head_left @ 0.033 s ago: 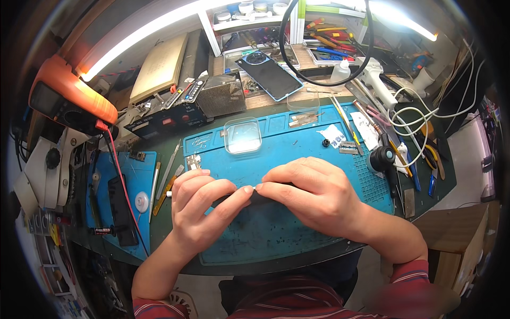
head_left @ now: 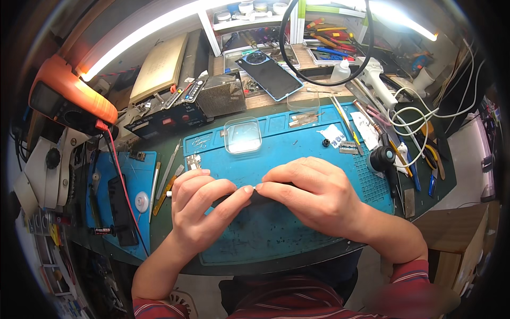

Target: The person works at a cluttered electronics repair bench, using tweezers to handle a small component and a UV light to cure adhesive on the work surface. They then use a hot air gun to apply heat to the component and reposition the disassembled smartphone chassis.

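Both hands meet over the middle of a blue work mat (head_left: 297,239). A dark flat piece (head_left: 258,200) spans the gap between them, mostly covered by the fingers, so its kind cannot be made out. My left hand (head_left: 204,207) grips its left end, thumb and fingers closed. From the other side my right hand (head_left: 313,194) pinches it with curled fingers. Where the fingertips nearly touch, a tiny pale bit (head_left: 255,188) shows. Just beyond the hands stands a clear square plastic box (head_left: 243,136). Small metal parts (head_left: 194,161) lie beside my left fingers.
A phone (head_left: 271,76) rests at the back. An orange multimeter (head_left: 71,95) stands at the left, its red lead trailing down. Tweezers (head_left: 168,169) lie left of the mat. On the right are a razor blade (head_left: 349,148), a black loupe (head_left: 382,158), several hand tools and white cables (head_left: 419,112).
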